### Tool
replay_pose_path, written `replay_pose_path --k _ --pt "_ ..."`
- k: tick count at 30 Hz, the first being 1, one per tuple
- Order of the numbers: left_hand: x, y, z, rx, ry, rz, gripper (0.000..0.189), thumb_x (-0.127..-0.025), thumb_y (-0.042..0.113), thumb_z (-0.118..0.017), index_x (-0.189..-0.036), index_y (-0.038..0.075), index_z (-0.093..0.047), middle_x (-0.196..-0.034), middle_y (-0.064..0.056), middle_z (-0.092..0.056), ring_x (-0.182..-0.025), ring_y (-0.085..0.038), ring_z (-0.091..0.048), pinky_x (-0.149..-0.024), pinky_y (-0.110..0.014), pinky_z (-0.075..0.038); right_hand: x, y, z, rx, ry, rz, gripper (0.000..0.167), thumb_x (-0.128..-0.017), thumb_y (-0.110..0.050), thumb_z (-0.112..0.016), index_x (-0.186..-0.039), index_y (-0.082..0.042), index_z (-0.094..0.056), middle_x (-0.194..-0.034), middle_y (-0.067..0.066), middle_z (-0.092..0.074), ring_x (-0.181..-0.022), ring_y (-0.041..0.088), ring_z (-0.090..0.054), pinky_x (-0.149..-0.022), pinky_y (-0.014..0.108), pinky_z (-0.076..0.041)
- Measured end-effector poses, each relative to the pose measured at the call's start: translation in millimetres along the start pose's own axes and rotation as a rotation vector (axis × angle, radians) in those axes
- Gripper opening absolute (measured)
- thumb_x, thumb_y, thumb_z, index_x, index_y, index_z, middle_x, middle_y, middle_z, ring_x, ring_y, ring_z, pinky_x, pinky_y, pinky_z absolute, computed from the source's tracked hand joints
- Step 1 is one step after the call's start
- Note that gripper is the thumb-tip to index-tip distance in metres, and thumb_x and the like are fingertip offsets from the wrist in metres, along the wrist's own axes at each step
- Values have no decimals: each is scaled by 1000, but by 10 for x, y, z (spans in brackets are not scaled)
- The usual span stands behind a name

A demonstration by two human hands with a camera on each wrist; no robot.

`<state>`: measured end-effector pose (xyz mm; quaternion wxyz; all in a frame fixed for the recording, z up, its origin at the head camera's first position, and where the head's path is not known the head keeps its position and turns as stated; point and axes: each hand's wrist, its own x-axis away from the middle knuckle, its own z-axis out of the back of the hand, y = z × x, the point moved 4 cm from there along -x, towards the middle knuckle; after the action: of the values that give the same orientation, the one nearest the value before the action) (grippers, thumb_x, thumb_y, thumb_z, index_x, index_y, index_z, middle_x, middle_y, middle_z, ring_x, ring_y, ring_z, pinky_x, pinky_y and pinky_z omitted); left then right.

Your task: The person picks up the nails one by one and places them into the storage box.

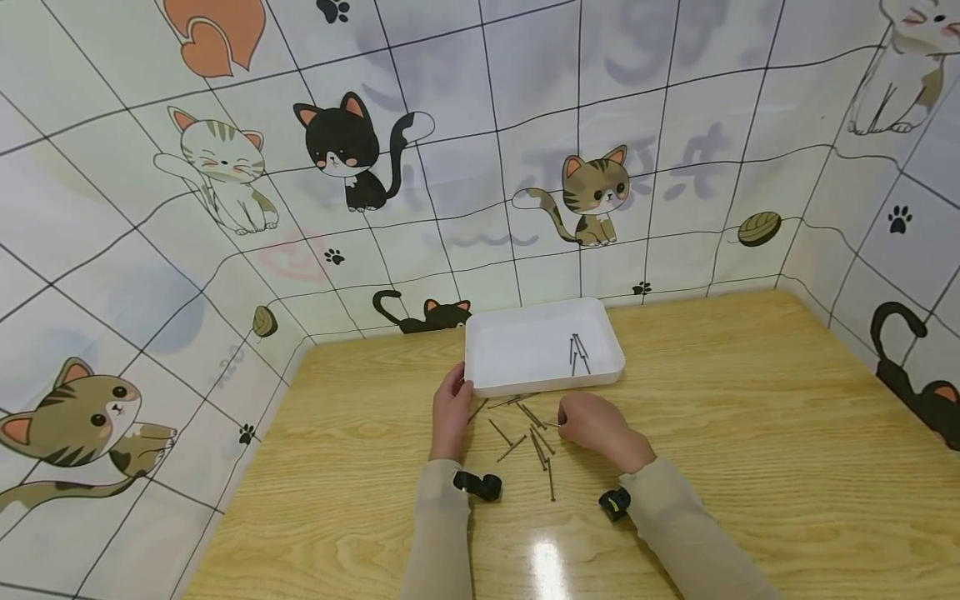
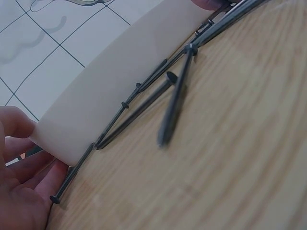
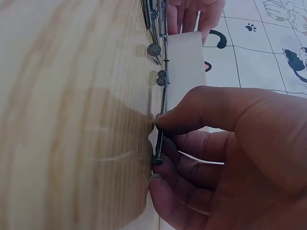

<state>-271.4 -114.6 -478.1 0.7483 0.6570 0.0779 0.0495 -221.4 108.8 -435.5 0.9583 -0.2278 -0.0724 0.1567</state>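
Observation:
A white rectangular tray stands on the wooden table, with several nails lying toward its right end. My left hand holds the tray's front left corner, thumb and fingers on its wall in the left wrist view. In front of the tray, several loose nails are scattered on the wood, some crossing each other. My right hand is low over the table at their right side. Between its thumb and fingers it pinches a nail, head toward the lower fingers; the thumb hides part of it.
The wooden table reaches back to a wall covering printed with cats and grid lines. The tray's back edge is close to that wall. Dark wrist cameras are strapped at both sleeves.

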Motion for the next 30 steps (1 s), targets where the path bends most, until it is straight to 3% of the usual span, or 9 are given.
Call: replay_pose_path --k 6,10,16,23,30 --pt "-1 -12 6 11 -3 5 42 -90 18 -48 -132 14 -45 -130 -3 -47 -117 -17 -43 -97 -37 -33 -6 40 -26 -37 -9 -7 7 -74 -3 -55 -76 -9 -57 -68 -3 -52 -57 14 -43 -51 28 -34" --pt "-5 -23 6 8 -9 9 42 -90 18 -48 -132 13 -44 -130 -3 -47 -117 -17 -43 -97 -37 -33 -31 72 -43 -37 -2 7 8 -80 -9 -56 -87 -10 -61 -81 -2 -58 -66 13 -49 -58 31 -40" --pt "-7 -12 13 -8 -4 -19 41 -91 18 -48 -132 14 -45 -128 -3 -48 -115 -16 -44 -95 -37 -35 -53 92 2 -62 20 55 27 -83 -3 -52 -108 -7 -61 -99 6 -61 -86 19 -55 -72 36 -44" --pt "-19 -33 14 4 -8 -15 41 -91 19 -48 -132 15 -45 -128 -3 -49 -115 -15 -44 -95 -36 -35 -64 126 -12 -309 -99 81 47 -86 9 -42 -131 -5 -44 -80 10 -55 -59 16 -56 -51 28 -46" --pt "-27 -34 16 -4 -6 -17 41 -91 18 -48 -132 13 -45 -128 -3 -48 -116 -17 -44 -95 -37 -35 -80 154 7 -393 -108 83 45 -89 7 -39 -131 -5 -42 -83 13 -52 -61 16 -55 -51 27 -46"
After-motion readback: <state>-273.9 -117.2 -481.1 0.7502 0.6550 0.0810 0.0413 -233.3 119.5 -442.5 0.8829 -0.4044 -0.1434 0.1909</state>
